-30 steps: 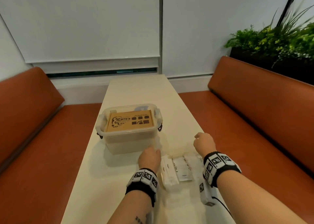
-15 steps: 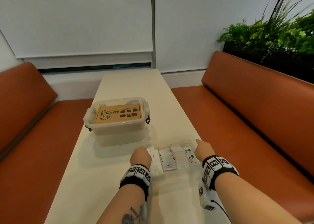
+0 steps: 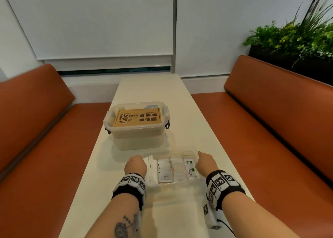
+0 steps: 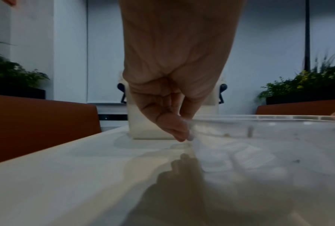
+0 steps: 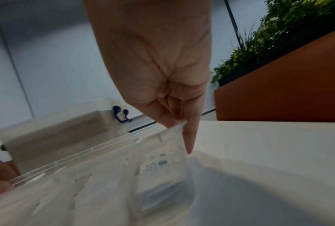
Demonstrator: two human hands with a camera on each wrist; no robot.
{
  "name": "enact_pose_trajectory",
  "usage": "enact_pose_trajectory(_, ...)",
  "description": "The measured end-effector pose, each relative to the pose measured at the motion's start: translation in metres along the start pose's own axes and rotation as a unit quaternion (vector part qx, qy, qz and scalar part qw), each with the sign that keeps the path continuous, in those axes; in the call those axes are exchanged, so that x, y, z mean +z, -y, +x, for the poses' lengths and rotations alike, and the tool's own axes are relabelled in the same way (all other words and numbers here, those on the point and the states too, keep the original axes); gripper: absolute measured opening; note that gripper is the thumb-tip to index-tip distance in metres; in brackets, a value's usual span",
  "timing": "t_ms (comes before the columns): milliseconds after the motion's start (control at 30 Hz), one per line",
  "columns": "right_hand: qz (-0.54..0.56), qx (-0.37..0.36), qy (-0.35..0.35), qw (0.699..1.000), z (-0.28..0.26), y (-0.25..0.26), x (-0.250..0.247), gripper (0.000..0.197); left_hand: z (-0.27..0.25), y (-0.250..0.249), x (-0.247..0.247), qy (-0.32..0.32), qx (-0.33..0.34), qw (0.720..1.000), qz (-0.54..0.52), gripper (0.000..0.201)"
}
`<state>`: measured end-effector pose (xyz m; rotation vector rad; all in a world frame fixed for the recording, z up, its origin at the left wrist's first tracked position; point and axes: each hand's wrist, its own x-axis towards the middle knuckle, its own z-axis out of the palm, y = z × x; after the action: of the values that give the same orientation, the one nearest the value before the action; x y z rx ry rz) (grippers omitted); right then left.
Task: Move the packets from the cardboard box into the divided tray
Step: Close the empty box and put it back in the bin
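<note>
A clear divided tray (image 3: pixel 180 149) lies on the table between my hands, near the front edge. Its compartments hold several packets, among them a white pepper packet (image 3: pixel 164 171) and green-marked Stevia packets (image 3: pixel 190 169). My left hand (image 3: pixel 135 163) pinches the tray's left corner (image 4: pixel 193 130) between thumb and fingers. At the other end, my right hand (image 3: pixel 205 163) pinches the right wall (image 5: pixel 182 137), thumb inside and index finger outside. The brown cardboard box (image 3: pixel 137 118) lies closed inside a clear plastic container (image 3: pixel 138 142) just beyond the tray.
The long cream table (image 3: pixel 153 86) runs away from me between two orange benches (image 3: pixel 36 120) (image 3: pixel 270 102). A planter with green plants (image 3: pixel 297 37) stands behind the right bench. The container's blue latches (image 3: pixel 167 125) hang at its sides.
Both hands have kept their hold on the tray, which has settled straight on the table in front of the container. The head view has shifted and sharpened.
</note>
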<state>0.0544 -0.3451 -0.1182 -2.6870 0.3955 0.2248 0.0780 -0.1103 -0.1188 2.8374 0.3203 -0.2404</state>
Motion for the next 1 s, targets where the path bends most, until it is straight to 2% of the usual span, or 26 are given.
enact_pose_trajectory(133, 0.002, -0.020, 0.002, 1.000, -0.008, 0.016, 0.010, 0.045, -0.001, 0.022, -0.007, -0.002, -0.009, 1.000, 0.000, 0.022)
enact_pose_trajectory(233, -0.003, -0.018, 0.001, 1.000, -0.011, 0.024, 0.015, 0.038, -0.004, 0.028, -0.009, -0.008, -0.015, 1.000, -0.017, 0.022)
enact_pose_trajectory(300, -0.015, -0.006, -0.016, 1.000, -0.014, 0.029, 0.017, 0.035, -0.008, 0.027, -0.010, -0.041, -0.002, 0.998, -0.038, 0.025)
enact_pose_trajectory(367, -0.027, -0.035, -0.063, 0.997, -0.018, 0.035, 0.022, 0.048, -0.011, 0.023, -0.005, -0.094, 0.060, 0.992, -0.055, 0.035)
enact_pose_trajectory(467, -0.086, -0.199, -0.124, 0.968, -0.022, 0.045, 0.034, 0.051, -0.018, 0.013, 0.007, -0.141, 0.211, 0.967, -0.030, 0.040)
enact_pose_trajectory(500, -0.113, -0.248, -0.121, 0.955, -0.023, 0.048, 0.039, 0.048, -0.021, 0.010, 0.011, -0.139, 0.251, 0.958, -0.019, 0.040)
enact_pose_trajectory(567, -0.151, -0.288, -0.089, 0.942, -0.026, 0.050, 0.046, 0.042, -0.025, 0.005, 0.021, -0.120, 0.294, 0.948, 0.002, 0.037)
enact_pose_trajectory(700, -0.192, -0.282, -0.051, 0.939, -0.029, 0.048, 0.055, 0.041, -0.038, 0.003, 0.033, -0.108, 0.297, 0.947, 0.054, 0.027)
enact_pose_trajectory(867, -0.230, -0.267, -0.011, 0.936, -0.026, 0.050, 0.046, 0.043, -0.038, 0.003, 0.035, -0.086, 0.289, 0.951, 0.064, 0.031)
enact_pose_trajectory(1000, -0.246, -0.284, -0.015, 0.927, -0.023, 0.051, 0.042, 0.042, -0.036, 0.000, 0.032, -0.053, 0.280, 0.955, 0.084, 0.027)
